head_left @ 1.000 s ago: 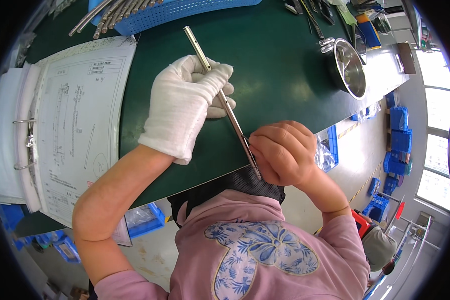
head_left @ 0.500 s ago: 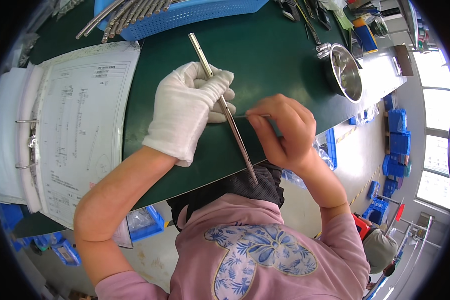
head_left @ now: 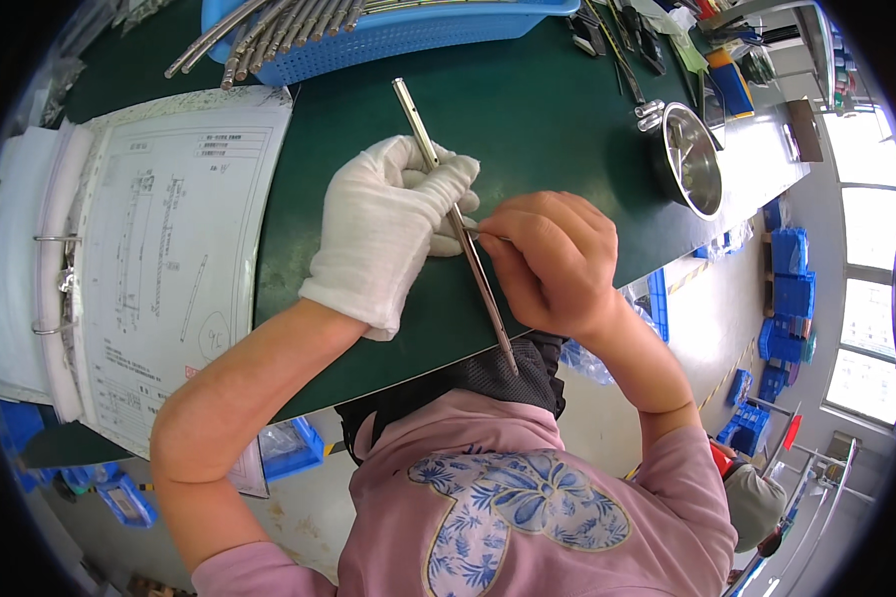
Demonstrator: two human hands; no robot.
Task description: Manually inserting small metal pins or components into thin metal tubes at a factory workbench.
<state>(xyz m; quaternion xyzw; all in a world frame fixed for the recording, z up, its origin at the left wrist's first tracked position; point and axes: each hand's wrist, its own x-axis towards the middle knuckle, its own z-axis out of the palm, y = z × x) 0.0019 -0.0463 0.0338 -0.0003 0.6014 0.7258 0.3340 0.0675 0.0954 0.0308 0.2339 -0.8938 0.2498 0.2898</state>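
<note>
left hand (head_left: 393, 234), white-gloved: closing around a long thin metal rod (head_left: 455, 221), pinning it over the green bench (head_left: 558, 129) near the front edge. the rod is running diagonally from mid-bench out past the front edge, its lower end overhanging.
right hand (head_left: 548, 261), bare: pinching a small thin tool (head_left: 480, 234) tightly in its fingertips, the tip touching the rod just beside the glove.
blue basket (head_left: 418, 35), far edge: holding a row of similar metal rods (head_left: 269, 30), ends sticking out over its left side.
steel bowl (head_left: 689, 159), right side of the bench: contents cannot be told.
open ring binder (head_left: 139, 269), left edge: showing a line-drawing sheet.
</note>
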